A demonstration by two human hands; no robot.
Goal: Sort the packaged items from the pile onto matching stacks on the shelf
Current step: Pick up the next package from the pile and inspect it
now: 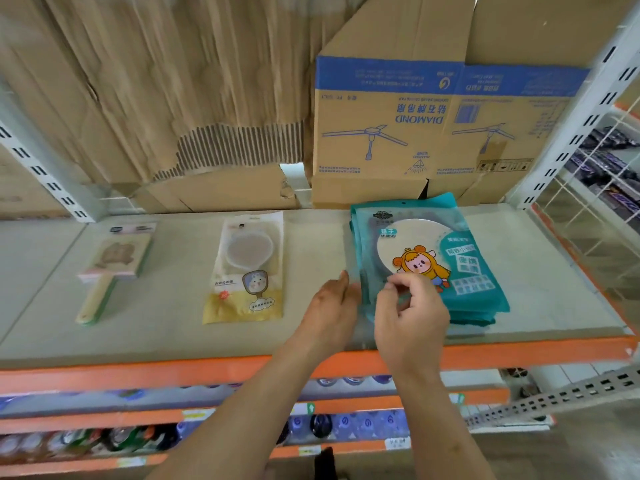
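Note:
A stack of teal mirror packages (460,268) with a cartoon figure lies on the right of the grey shelf board (173,334). My right hand (412,313) pinches the near edge of the top teal package. My left hand (334,306) lies flat with straight fingers against the stack's left side. Left of the hands lies a yellow-and-white packaged round mirror (247,268). Farther left lies a packaged handled mirror with a bear picture (110,268).
Cardboard boxes (415,126) stand along the back of the shelf. White slotted uprights (575,133) frame both sides, with a wire rack at the far right. An orange beam (138,372) edges the shelf front, with bottles on lower shelves.

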